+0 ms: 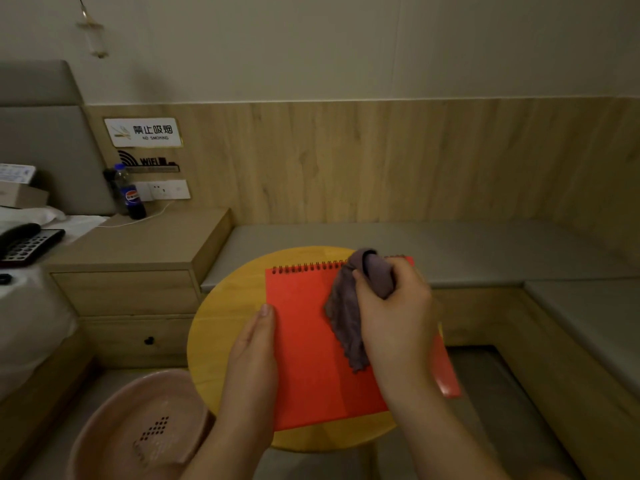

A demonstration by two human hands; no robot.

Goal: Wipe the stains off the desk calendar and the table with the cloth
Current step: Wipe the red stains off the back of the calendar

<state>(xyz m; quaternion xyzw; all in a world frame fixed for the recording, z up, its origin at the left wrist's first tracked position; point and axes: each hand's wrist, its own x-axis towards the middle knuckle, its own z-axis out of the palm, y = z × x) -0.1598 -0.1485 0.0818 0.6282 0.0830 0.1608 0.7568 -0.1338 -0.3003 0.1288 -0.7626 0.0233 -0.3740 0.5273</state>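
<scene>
Here, the round yellow table (221, 327) fills the lower centre of the frame, its rim showing bare wood at the left and along the bottom, so there looks to be room for strokes on that side. The red desk calendar (311, 358) lies flat across the middle of the table, spiral binding toward the top of the frame, while its lower right corner hangs past the table's right rim; hard pushes that way could likely tip it. The left hand (254, 355), fingers straight, presses against the calendar's left edge, apparently to keep it from sliding. The right hand (394, 320) grips the bunched purple cloth (346, 313) at the calendar's upper right, a loose tail of it trailing on the red cover. Any stains are too faint to make out. A pink basin (114, 427) sits at lower left, beside the table's edge.
</scene>
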